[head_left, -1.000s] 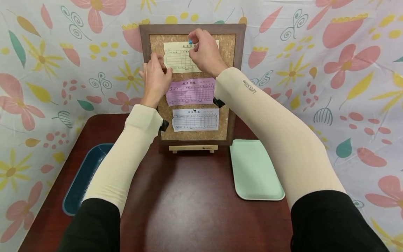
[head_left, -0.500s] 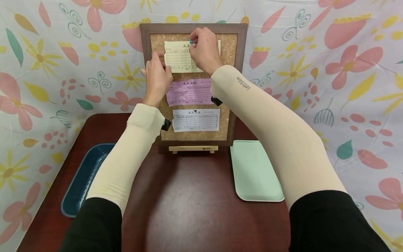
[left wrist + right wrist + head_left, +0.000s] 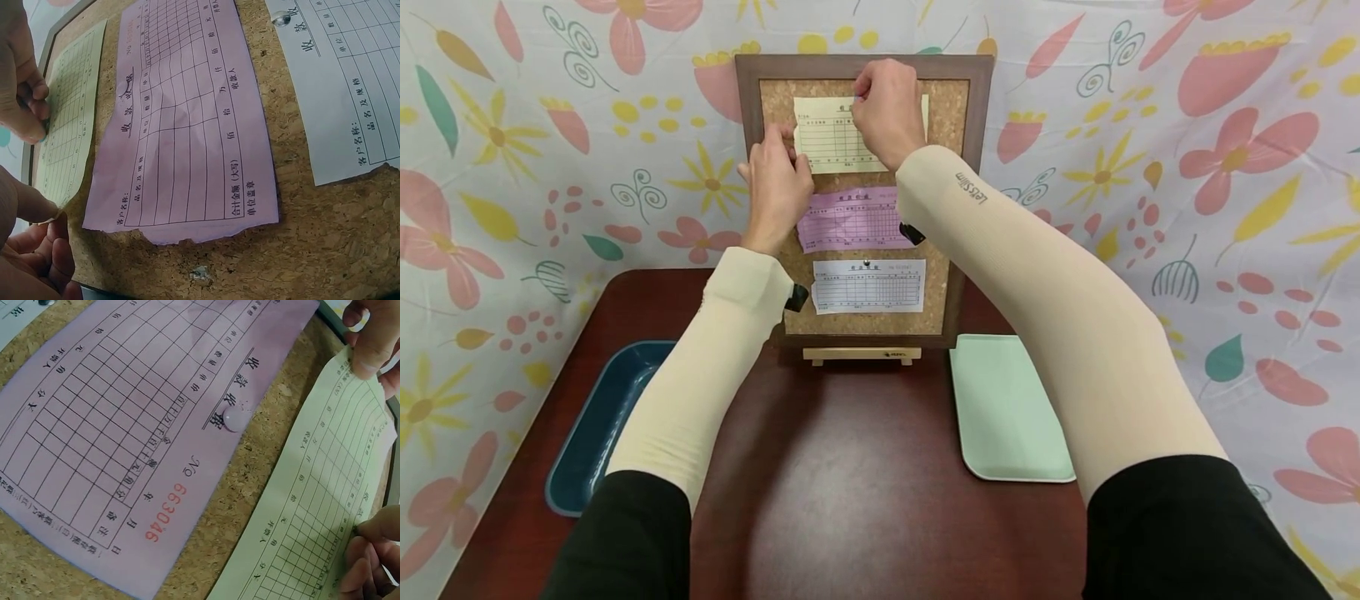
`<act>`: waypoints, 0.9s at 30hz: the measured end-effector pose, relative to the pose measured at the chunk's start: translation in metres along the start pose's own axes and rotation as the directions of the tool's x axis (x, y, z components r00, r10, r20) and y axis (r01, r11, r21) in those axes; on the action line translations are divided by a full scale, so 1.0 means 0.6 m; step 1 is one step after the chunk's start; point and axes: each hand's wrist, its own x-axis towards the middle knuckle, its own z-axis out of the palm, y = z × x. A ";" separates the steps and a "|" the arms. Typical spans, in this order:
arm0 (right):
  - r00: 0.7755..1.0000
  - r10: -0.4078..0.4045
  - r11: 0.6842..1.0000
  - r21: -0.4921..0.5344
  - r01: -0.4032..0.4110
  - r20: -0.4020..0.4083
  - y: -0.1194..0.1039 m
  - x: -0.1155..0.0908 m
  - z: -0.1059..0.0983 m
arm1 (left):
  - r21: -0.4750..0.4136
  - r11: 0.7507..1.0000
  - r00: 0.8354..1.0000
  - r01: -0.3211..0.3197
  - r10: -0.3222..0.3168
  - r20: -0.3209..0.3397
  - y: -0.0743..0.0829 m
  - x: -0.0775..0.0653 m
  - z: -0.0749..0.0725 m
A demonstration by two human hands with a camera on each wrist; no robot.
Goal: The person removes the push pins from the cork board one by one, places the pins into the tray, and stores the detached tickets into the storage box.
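A pale yellow receipt slip (image 3: 823, 137) lies against the upper part of the framed corkboard (image 3: 951, 125). My left hand (image 3: 775, 192) pinches its left edge between thumb and fingers, as the left wrist view shows. At its top middle my right hand (image 3: 889, 112) holds a small blue push pin (image 3: 44, 129), pressed close to the paper. Most of the pin is hidden behind the fingers. Below hangs a purple receipt slip (image 3: 850, 221) with a clear push pin (image 3: 236, 419) near its printed title. Lower still, a white receipt slip (image 3: 868, 287) is pinned at its top.
The corkboard leans on a small wooden easel (image 3: 861, 355) at the back of the dark red table (image 3: 865, 467). A deep blue tray (image 3: 576, 450) stands at the left, partly behind my left sleeve. At the right lies a light green tray (image 3: 1007, 408). Flowered cloth hangs behind.
My right hand has turned and shifted slightly upward at the top of the yellow slip, and its fingers now cover the blue pin in the head view. The left hand stays at the edge.
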 end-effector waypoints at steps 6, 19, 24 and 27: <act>1.000 0.021 1.000 -0.022 -0.021 -0.012 -0.009 0.001 -0.001 | -0.012 1.000 1.000 -0.022 0.022 0.000 -0.001 -0.003 0.000; 0.999 0.016 0.999 -0.028 -0.017 -0.030 -0.004 0.003 0.001 | -0.030 0.999 0.999 -0.036 0.036 -0.007 -0.003 -0.001 0.003; 0.999 -0.001 1.000 -0.022 0.000 -0.042 0.002 0.002 0.004 | -0.039 0.998 0.999 -0.043 0.043 -0.008 -0.001 -0.001 0.005; 0.998 -0.021 0.999 -0.025 0.020 -0.055 0.004 -0.001 0.005 | -0.043 0.998 0.999 -0.049 0.049 -0.008 0.000 -0.002 0.006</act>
